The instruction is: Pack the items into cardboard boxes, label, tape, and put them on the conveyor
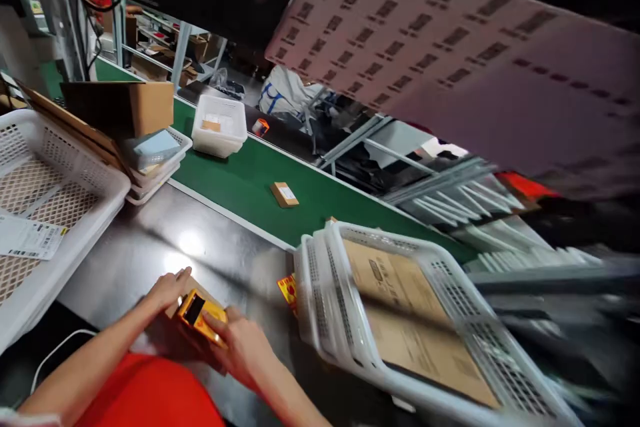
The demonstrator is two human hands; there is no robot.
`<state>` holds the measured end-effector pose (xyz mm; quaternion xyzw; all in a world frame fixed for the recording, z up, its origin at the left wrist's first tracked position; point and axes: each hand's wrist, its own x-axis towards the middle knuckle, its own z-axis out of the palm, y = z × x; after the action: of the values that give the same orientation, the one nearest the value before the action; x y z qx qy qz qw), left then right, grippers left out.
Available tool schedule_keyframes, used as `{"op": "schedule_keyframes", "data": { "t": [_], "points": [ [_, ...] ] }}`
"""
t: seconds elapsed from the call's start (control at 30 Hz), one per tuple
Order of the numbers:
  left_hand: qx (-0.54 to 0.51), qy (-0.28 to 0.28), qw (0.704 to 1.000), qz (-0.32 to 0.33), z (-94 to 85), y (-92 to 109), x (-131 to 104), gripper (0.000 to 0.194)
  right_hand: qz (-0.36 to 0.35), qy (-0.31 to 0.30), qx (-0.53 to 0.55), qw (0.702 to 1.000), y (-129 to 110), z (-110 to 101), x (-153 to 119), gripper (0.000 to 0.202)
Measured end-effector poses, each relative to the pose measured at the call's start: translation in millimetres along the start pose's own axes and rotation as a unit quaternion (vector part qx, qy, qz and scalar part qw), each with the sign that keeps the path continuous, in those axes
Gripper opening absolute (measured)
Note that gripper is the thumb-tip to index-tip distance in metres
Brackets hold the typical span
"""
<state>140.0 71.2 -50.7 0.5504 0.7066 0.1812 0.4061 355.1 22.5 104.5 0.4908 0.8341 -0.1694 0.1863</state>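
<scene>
Red clothing (150,390) bulged at the bottom edge, a forearm reaching in on either side. The right hand (243,343) was closed around a yellow tool (213,323), which sat against a brown box (204,288) at the near side of the steel table (240,260). The left hand (167,290) lay at the box's left end; whether its fingers were clamped there, I could not tell. Past both hands, shiny steel ran to the pale rail (227,215) edging the green belt (240,180), leaving room between a crate (107,197) on the left and stacked baskets (350,320) on the right, a packet (287,292) just beside these. Mid-belt, apart from both rims, lay a small carton (285,194).
</scene>
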Motion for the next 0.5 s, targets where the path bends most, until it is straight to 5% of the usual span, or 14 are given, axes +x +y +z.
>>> {"op": "schedule_keyframes", "data": {
  "t": [0.17, 0.37, 0.5],
  "points": [
    [0.066, -0.072, 0.995, -0.027, 2.7, 19, -4, 0.076, 0.012, 0.022, 0.070, 0.997, 29, 7, -30, 0.057],
    [0.102, -0.140, 0.985, -0.020, -9.4, 18, 4, 0.078, 0.096, 0.014, 0.104, 0.990, 124, 80, -153, 0.053],
    [0.130, -0.146, 0.980, -0.023, -15.9, 20, 2, 0.080, 0.106, -0.057, 0.084, 0.989, 126, 125, -147, 0.055]
  ]
}}
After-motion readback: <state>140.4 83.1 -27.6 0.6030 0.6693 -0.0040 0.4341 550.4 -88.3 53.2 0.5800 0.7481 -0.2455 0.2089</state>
